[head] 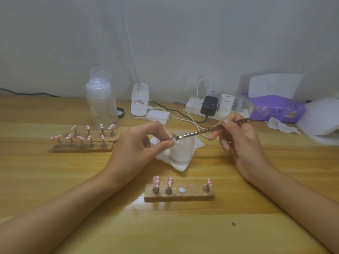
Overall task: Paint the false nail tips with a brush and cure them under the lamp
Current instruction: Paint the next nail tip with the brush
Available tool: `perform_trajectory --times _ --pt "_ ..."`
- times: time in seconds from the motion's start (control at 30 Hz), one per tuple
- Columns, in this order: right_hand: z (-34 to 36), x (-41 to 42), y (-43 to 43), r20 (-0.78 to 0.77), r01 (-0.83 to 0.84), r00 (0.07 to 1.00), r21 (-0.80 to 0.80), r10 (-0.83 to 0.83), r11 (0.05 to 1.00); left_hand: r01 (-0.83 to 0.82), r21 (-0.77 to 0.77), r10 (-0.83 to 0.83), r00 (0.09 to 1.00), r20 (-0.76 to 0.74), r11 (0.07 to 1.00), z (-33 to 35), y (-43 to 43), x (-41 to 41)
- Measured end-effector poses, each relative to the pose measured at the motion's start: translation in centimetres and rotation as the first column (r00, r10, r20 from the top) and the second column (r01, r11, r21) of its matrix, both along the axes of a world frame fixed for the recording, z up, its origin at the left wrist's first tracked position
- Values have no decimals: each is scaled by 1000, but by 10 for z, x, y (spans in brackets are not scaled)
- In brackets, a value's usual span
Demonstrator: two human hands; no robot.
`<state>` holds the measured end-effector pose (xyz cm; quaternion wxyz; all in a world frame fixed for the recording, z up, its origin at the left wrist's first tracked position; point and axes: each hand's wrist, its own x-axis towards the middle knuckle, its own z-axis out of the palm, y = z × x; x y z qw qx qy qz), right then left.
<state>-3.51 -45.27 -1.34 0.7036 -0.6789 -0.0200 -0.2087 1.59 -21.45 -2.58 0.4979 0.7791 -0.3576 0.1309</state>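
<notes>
- a small false nail tip (173, 135) on its metal pin is pinched between thumb and forefinger of the left hand (141, 142); the other fingers are curled loosely behind.
- a thin brush (201, 132) is gripped pen-fashion by the curled fingers of the right hand (238, 142), with the handle angled up to the right.
- the bristles are brought against the held nail tip; whether they actually touch cannot be told.
- both are held just above a white jar (181, 153), which is set on a folded paper towel (177, 166) on the wooden table (73, 180).
- nearest the person a wooden stand (178, 197) is seen, with three pink white-dotted nail tips (156, 181) upright on pins and one bare round magnet (182, 189) between them.
- to the left, two more stands (82, 147) are placed one behind the other, and nine pink tips can be counted on them.
- behind them a clear bottle (101, 105) is stood with its cap flipped open.
- a white clip lamp base (139, 103), a power strip (192, 107) with plugs, and a purple tissue pack (275, 109) are lined along the wall.
</notes>
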Motion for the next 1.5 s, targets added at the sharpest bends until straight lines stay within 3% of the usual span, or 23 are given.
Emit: perform_trajectory --times 0.2,0.37,0.5,0.67,0.8,0.93,1.07,1.23,1.37,1.5 --pt "2 -1 1 22 -57 998 32 56 998 -16 26 16 1000 -10 1000 -1 0 1" --pt "1 0 -1 -12 20 1000 49 -19 999 -21 18 21 999 -32 1000 0 0 1" --pt "2 -1 1 17 -58 998 47 57 997 -19 15 20 999 -39 1000 0 0 1" --pt "1 1 0 -30 11 1000 65 -9 998 -25 10 25 1000 -18 1000 0 0 0" --pt "2 -1 2 8 -65 998 54 64 996 -23 7 23 1000 -21 1000 1 0 0" --pt "1 1 0 -33 4 999 59 -2 998 -27 6 27 999 -29 1000 1 0 0" --pt "2 0 1 17 -74 997 65 73 995 -29 6 30 999 -29 1000 1 0 0" --pt "0 2 0 -30 -5 1000 69 8 998 -27 10 27 999 -26 1000 1 0 0" --pt "2 0 1 8 -86 996 61 86 994 -33 14 33 999 -26 999 1 0 0" --pt "2 1 1 -28 -19 999 76 21 997 -28 17 29 999 -24 999 1 0 0"
